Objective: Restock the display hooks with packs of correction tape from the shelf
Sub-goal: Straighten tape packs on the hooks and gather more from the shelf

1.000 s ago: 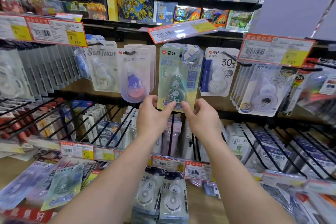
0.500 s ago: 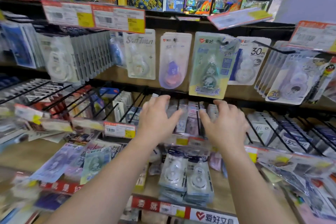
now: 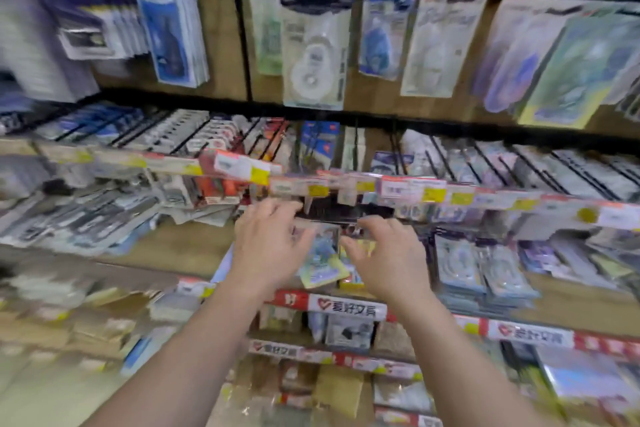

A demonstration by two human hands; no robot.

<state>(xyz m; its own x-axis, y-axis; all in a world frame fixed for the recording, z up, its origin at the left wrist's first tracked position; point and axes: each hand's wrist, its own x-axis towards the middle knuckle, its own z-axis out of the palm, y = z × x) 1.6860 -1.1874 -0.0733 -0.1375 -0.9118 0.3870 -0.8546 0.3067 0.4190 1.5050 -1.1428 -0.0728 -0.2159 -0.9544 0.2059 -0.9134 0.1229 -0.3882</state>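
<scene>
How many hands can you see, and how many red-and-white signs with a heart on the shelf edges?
Hands: 2, the left hand and the right hand
Heart signs: 3
Total: 5
The picture is blurry, so other signs may be hidden.

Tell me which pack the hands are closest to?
The blue-and-yellow pack lying on the shelf, right between the left hand and right hand. The other packs hang higher or lie farther off.

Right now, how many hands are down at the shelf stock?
2. The left hand and the right hand flank a pack lying on the shelf; blur hides whether either touches it.
</scene>
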